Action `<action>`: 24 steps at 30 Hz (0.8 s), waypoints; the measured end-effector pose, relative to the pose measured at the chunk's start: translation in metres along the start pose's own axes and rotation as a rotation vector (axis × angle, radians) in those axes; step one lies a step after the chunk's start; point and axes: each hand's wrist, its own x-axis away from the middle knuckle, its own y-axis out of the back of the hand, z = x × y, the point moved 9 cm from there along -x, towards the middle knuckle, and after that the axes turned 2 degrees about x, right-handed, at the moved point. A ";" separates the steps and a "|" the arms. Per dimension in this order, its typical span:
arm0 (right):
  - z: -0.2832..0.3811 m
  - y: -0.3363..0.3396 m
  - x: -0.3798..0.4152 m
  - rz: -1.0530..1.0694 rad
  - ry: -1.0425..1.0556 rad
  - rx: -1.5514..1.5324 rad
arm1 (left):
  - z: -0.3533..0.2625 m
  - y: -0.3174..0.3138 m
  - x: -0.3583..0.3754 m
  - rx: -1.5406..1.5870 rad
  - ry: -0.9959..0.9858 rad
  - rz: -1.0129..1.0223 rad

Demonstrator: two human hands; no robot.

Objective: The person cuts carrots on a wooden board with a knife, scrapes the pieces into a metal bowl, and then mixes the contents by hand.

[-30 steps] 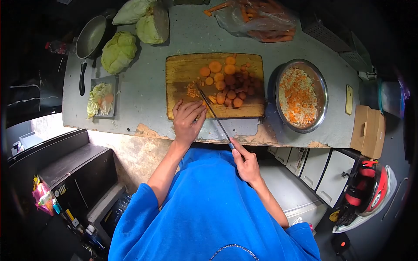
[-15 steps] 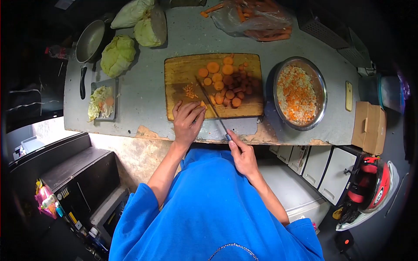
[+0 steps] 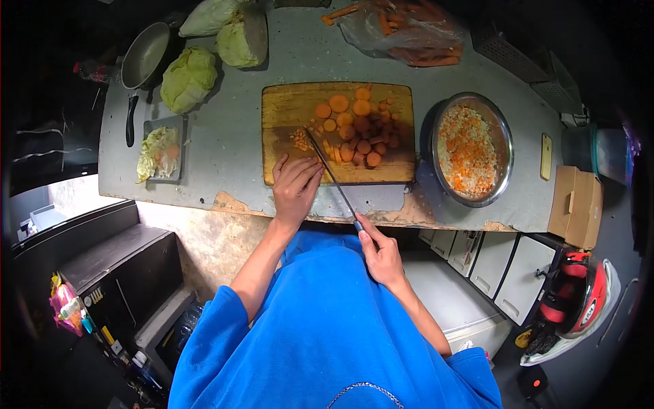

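A wooden cutting board [image 3: 293, 105] lies on the grey counter with orange carrot slices [image 3: 354, 129] heaped at its middle and a small pile of diced carrot [image 3: 299, 140] to their left. My left hand [image 3: 295, 187] presses down on the board's near edge, fingertips on a carrot piece beside the blade. My right hand [image 3: 379, 253] grips the handle of a long knife [image 3: 332, 176]. Its blade runs diagonally up onto the board, tip near the diced pile.
A steel bowl [image 3: 505, 133] of chopped carrot and cabbage stands right of the board. Cabbage pieces [image 3: 187, 78], a pan [image 3: 144, 58] and a small tray of scraps [image 3: 161, 151] sit at the left. A bag of carrots [image 3: 409, 31] lies at the back, a phone [image 3: 546, 155] at the right.
The knife has been working up and down next to my left fingers, with the blade shifting slightly. The diced carrot pile by the blade tip has shifted a little. Both hands stay in place.
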 end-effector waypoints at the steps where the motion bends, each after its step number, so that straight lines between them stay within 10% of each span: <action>1: 0.003 0.001 0.000 -0.036 0.036 0.052 | -0.001 0.000 -0.001 -0.001 -0.005 0.004; 24: 0.001 -0.009 -0.003 -0.049 0.099 -0.039 | 0.002 0.002 0.000 0.043 -0.019 -0.006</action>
